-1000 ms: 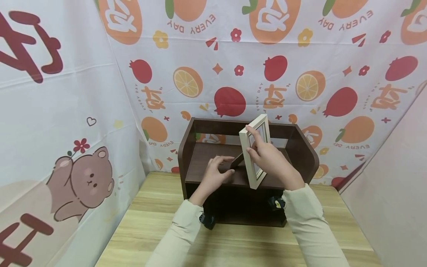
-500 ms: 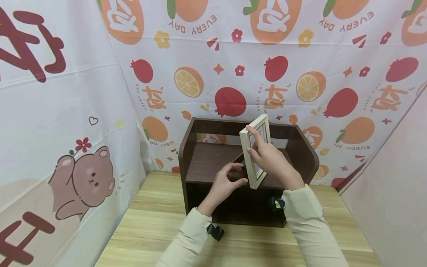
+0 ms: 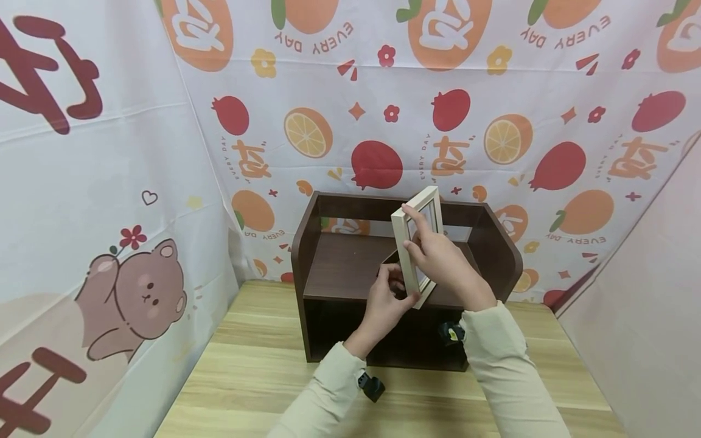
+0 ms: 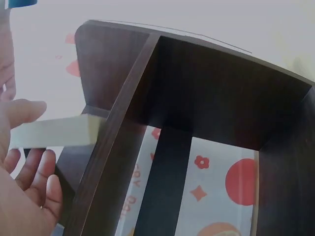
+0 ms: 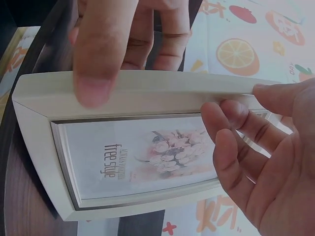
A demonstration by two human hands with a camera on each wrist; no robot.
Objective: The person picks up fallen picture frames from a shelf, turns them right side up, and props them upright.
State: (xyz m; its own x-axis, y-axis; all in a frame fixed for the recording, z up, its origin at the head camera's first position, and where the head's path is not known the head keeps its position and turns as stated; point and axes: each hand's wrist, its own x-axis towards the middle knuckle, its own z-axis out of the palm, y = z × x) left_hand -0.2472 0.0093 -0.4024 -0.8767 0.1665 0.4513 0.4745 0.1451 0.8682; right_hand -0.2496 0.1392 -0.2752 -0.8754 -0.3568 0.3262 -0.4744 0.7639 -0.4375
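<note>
Over the front edge of the dark brown shelf unit's upper board, a cream picture frame [image 3: 403, 258] stands tilted on end. My right hand [image 3: 440, 255] holds it by its long edge and upper part, the fingers lying over the front in the right wrist view. My left hand [image 3: 381, 307] grips the lower end, thumb on the front moulding and fingers behind. Under the glass is a printed sheet [image 5: 98, 162] with pale flowers and lettering. A dark flap [image 3: 390, 258] juts from the frame's back, partly hidden by the left hand.
The shelf unit [image 3: 342, 261] has raised sides, a back rail and a dark lower compartment [image 3: 334, 328]. It stands on a wood-grain table [image 3: 246, 353] against a fruit-print cloth [image 3: 339, 79]. Another printed cloth [image 3: 181, 152] hangs at the left.
My left hand has moved right, from beside the dark flap to the frame's lower end, and now grips it. The right hand and the frame have stayed nearly still.
</note>
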